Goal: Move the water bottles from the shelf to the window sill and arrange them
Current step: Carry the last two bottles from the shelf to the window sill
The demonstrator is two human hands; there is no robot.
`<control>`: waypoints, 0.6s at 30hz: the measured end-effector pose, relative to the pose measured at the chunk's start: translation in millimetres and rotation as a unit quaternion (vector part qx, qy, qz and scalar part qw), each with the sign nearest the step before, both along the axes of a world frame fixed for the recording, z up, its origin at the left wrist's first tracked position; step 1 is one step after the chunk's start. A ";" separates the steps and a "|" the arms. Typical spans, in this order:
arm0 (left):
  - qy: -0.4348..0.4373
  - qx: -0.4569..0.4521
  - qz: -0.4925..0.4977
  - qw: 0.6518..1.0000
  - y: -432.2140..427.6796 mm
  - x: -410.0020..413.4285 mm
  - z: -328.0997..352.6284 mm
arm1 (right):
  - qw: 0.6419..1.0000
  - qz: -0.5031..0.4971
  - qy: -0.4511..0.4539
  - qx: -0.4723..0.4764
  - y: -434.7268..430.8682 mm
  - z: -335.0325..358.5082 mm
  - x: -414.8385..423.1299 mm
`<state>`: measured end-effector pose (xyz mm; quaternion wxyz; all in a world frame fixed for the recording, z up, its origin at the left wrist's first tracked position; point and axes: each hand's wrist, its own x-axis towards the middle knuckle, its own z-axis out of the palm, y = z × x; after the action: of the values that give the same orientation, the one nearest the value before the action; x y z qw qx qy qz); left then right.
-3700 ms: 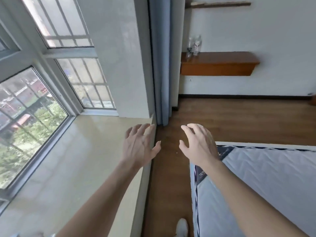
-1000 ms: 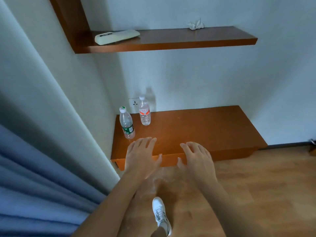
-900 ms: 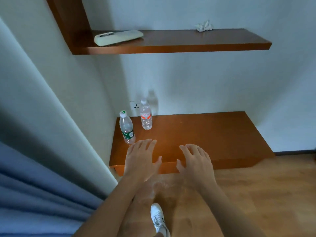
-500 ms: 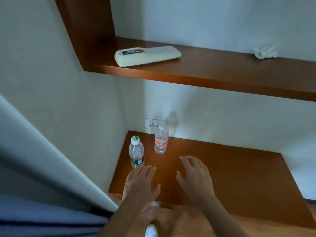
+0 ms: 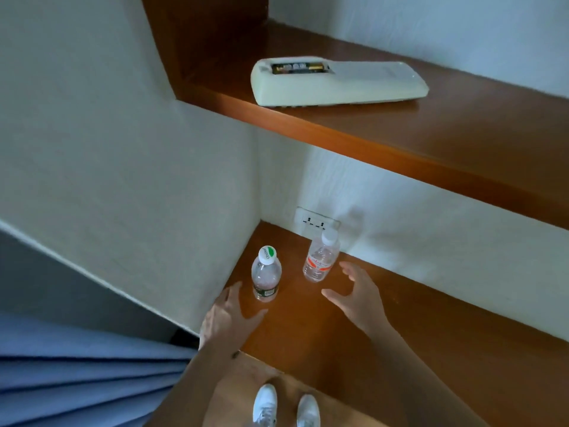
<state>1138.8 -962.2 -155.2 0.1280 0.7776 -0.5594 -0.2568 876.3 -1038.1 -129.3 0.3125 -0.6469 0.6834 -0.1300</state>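
Just beyond the spread left hand (image 5: pixel 229 318) stands the green-capped bottle (image 5: pixel 266 275), red-labelled bottle (image 5: pixel 318 263) beside the spread right hand (image 5: pixel 357 298).

You see two clear capped water bottles upright on the lower shelf (image 5: pixel 400 328): green-label bottle (image 5: pixel 265 277) near the corner, red-label bottle (image 5: pixel 319 262) beside it, apart

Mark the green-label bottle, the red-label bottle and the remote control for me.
green-label bottle (image 5: pixel 266 276): head view, clear body below the cap.
red-label bottle (image 5: pixel 319 263): head view, on its label.
remote control (image 5: pixel 363 81): head view, middle of its casing.
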 end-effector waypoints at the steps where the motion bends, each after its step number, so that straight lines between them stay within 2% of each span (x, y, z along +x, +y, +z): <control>1: 0.031 0.012 0.014 0.999 -7.3 -0.4 -0.3 | 1.000 -0.015 -0.025 0.009 -10.4 -1.8 0.2; 4: 0.108 -0.005 0.035 0.994 -26.0 -3.4 -6.6 | 0.994 -0.019 -0.101 0.033 -36.5 -8.1 2.6; 9: 0.162 -0.030 0.065 0.984 -50.9 -13.4 -12.2 | 0.975 0.012 -0.214 0.051 -62.8 -25.4 10.2; 13: 0.178 -0.048 0.059 0.981 -60.9 -22.0 -4.6 | 0.973 0.053 -0.221 0.042 -76.8 -36.9 18.4; 18: 0.180 -0.075 0.083 0.977 -71.0 -26.3 -6.2 | 0.972 0.025 -0.232 0.028 -75.4 -40.8 26.9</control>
<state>1112.5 -1033.1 -161.4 0.3053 0.7506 -0.4788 -0.3379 903.2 -1113.6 -170.1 0.4831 -0.6071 0.5795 -0.2496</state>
